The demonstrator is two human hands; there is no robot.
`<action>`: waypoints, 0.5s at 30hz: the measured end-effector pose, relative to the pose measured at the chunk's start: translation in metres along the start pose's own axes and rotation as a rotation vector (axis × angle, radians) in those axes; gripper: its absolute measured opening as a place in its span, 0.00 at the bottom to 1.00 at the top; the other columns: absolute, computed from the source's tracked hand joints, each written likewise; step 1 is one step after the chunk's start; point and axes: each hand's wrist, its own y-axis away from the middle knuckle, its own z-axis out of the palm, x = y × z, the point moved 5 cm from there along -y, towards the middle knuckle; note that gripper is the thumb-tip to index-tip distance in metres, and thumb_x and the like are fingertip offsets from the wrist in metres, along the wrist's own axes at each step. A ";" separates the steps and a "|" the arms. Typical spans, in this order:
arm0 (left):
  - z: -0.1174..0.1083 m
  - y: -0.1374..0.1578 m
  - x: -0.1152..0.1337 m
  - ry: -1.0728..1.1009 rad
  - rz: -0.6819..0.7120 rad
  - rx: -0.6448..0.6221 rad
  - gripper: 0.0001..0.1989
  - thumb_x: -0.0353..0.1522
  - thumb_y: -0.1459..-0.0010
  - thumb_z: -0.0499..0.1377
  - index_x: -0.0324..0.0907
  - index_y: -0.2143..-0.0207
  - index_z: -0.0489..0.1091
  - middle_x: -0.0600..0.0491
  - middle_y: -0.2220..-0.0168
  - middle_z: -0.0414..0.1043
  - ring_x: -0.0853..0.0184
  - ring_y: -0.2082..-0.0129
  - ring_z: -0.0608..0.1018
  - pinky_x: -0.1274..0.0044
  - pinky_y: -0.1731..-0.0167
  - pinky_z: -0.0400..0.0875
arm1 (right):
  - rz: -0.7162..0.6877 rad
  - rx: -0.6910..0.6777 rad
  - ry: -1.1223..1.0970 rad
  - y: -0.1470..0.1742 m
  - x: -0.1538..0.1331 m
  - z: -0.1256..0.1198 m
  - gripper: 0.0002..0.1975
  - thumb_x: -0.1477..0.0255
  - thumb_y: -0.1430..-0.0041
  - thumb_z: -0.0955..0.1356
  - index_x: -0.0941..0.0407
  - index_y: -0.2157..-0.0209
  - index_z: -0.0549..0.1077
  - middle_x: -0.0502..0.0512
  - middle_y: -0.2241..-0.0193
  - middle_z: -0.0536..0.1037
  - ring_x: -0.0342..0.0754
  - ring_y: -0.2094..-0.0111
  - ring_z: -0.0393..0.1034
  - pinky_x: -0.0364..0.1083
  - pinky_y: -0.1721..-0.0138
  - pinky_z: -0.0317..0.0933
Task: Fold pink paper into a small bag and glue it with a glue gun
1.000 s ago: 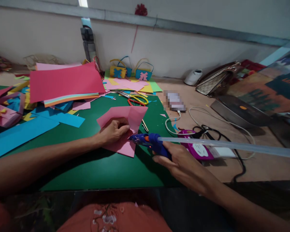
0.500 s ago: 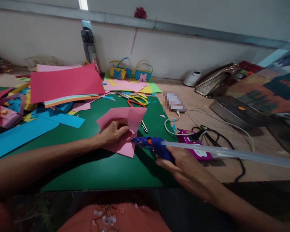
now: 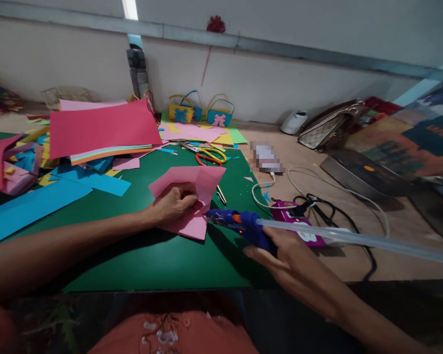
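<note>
My left hand is closed on a folded sheet of pink paper, with the thumb pressed near its middle. Part of the sheet stands up and part lies low over the green mat. In my right hand is a blue glue gun, its nozzle close to the right edge of the pink paper; whether it touches cannot be made out. A long clear glue stick sticks out of the gun's back. Behind the paper lies a pen.
Scissors with red and yellow handles lie behind the paper. Coloured sheets and blue strips are at the left, small paper bags at the back. On the right are a phone, cables and a purple power strip.
My right hand has drawn the glue gun slightly to the right, its nozzle shifting along with it. My left hand and the pink paper stay nearly in place.
</note>
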 end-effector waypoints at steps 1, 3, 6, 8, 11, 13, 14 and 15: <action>0.000 0.000 0.000 0.003 -0.003 -0.004 0.10 0.34 0.47 0.50 0.39 0.77 0.62 0.57 0.79 0.65 0.74 0.78 0.67 0.82 0.78 0.61 | 0.005 0.018 0.004 0.003 0.001 -0.002 0.07 0.66 0.44 0.64 0.54 0.66 0.69 0.49 0.73 0.75 0.45 0.74 0.68 0.42 0.74 0.60; 0.000 0.002 0.001 0.007 -0.013 -0.022 0.12 0.35 0.45 0.49 0.38 0.77 0.63 0.57 0.79 0.65 0.74 0.79 0.67 0.83 0.80 0.61 | -0.001 0.091 0.033 0.008 0.001 -0.008 0.10 0.64 0.43 0.63 0.53 0.62 0.69 0.51 0.71 0.76 0.47 0.73 0.69 0.43 0.73 0.62; -0.001 0.009 0.005 0.007 -0.020 -0.081 0.16 0.37 0.42 0.47 0.37 0.76 0.65 0.57 0.81 0.64 0.75 0.82 0.66 0.83 0.82 0.60 | -0.044 0.252 0.124 0.009 0.001 -0.016 0.11 0.64 0.43 0.61 0.53 0.60 0.69 0.53 0.72 0.75 0.50 0.71 0.69 0.46 0.70 0.63; -0.002 0.014 0.010 0.005 -0.003 -0.126 0.15 0.35 0.41 0.46 0.37 0.74 0.66 0.57 0.81 0.64 0.75 0.81 0.67 0.83 0.81 0.61 | -0.067 0.317 0.178 0.007 0.004 -0.018 0.11 0.65 0.42 0.60 0.53 0.61 0.68 0.53 0.72 0.74 0.50 0.69 0.69 0.46 0.69 0.63; -0.002 0.022 0.015 -0.074 0.110 -0.161 0.10 0.32 0.42 0.49 0.37 0.69 0.68 0.55 0.74 0.69 0.73 0.76 0.70 0.83 0.76 0.64 | -0.089 0.350 0.229 0.002 0.011 -0.015 0.12 0.65 0.41 0.59 0.54 0.59 0.67 0.55 0.68 0.74 0.51 0.66 0.70 0.47 0.67 0.64; -0.002 0.025 0.018 -0.201 0.248 -0.126 0.09 0.31 0.43 0.51 0.37 0.68 0.69 0.52 0.71 0.71 0.72 0.72 0.72 0.81 0.72 0.66 | -0.108 0.362 0.268 0.000 0.014 -0.014 0.13 0.65 0.40 0.59 0.54 0.57 0.67 0.55 0.65 0.74 0.52 0.63 0.70 0.48 0.65 0.64; -0.002 0.027 0.018 -0.271 0.318 -0.106 0.09 0.31 0.42 0.51 0.37 0.68 0.70 0.51 0.70 0.71 0.71 0.71 0.72 0.81 0.71 0.66 | -0.118 0.367 0.285 0.000 0.014 -0.013 0.13 0.65 0.40 0.59 0.54 0.56 0.66 0.56 0.63 0.74 0.52 0.61 0.70 0.48 0.64 0.64; -0.001 0.028 0.018 -0.335 0.376 -0.086 0.09 0.31 0.41 0.51 0.37 0.68 0.70 0.50 0.69 0.71 0.71 0.70 0.72 0.80 0.70 0.66 | -0.130 0.373 0.296 -0.001 0.013 -0.013 0.14 0.66 0.40 0.59 0.54 0.55 0.65 0.57 0.62 0.74 0.52 0.59 0.70 0.48 0.62 0.64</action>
